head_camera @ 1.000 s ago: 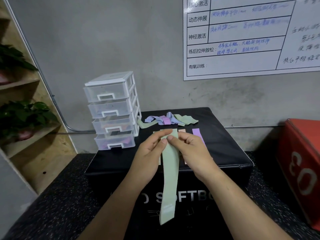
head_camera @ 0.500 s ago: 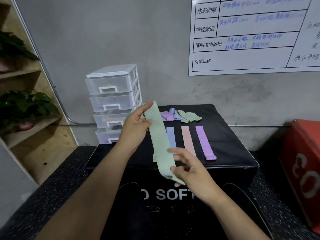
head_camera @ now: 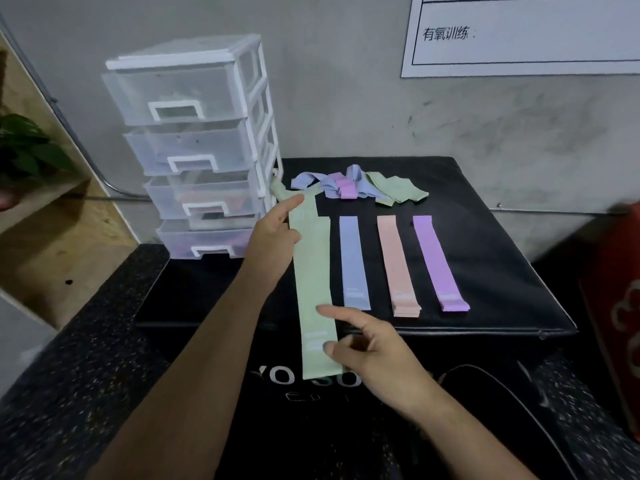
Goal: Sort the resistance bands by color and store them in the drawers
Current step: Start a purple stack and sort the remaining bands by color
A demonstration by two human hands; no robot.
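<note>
A long green resistance band (head_camera: 313,282) is stretched lengthwise over the left part of the black soft box (head_camera: 502,282). My left hand (head_camera: 273,237) holds its far end and my right hand (head_camera: 374,355) pinches its near end, which overhangs the box's front edge. To its right lie a flat blue band (head_camera: 353,261), a peach stack (head_camera: 398,268) and a purple band (head_camera: 438,265), side by side. A loose pile of blue, purple and green bands (head_camera: 353,185) lies at the back. The white drawer unit (head_camera: 194,140) stands at the back left, all drawers shut.
A grey wall with a whiteboard (head_camera: 519,32) is behind the box. A wooden shelf with a plant (head_camera: 24,150) is at the left. A red box (head_camera: 616,306) stands at the right. Speckled black flooring surrounds the soft box.
The green band went from hanging in both hands to being stretched out and lowered over the box, left of the blue band. My left hand moved to its far end, my right to its near end.
</note>
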